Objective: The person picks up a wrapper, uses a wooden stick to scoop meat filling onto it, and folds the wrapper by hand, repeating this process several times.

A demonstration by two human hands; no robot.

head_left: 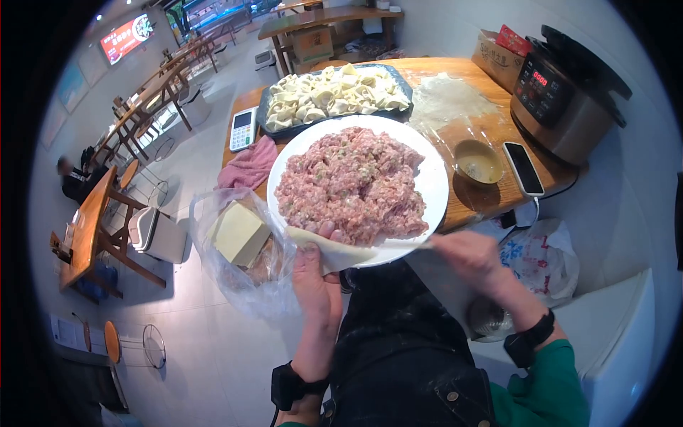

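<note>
My left hand [314,281] is closed on a pale wonton wrapper [340,254] at the near edge of a large white plate [435,171]. The plate carries a big mound of minced meat [352,181] flecked with green. My right hand [471,257], slightly blurred, grips a thin pale stick [407,244] whose far part reaches the wrapper. A stack of square wrappers [240,233] sits in a clear plastic bag [267,295] left of the plate. Behind the plate, a dark tray [267,117] is heaped with folded wontons [334,92].
On the wooden table [491,78] are a card terminal [243,129], a pink cloth [247,165], a bowl of liquid [478,162], a phone [523,169] on a cable, and an electric cooker [565,92]. A trash bin [160,235] stands left; a seated person [75,178] is farther back.
</note>
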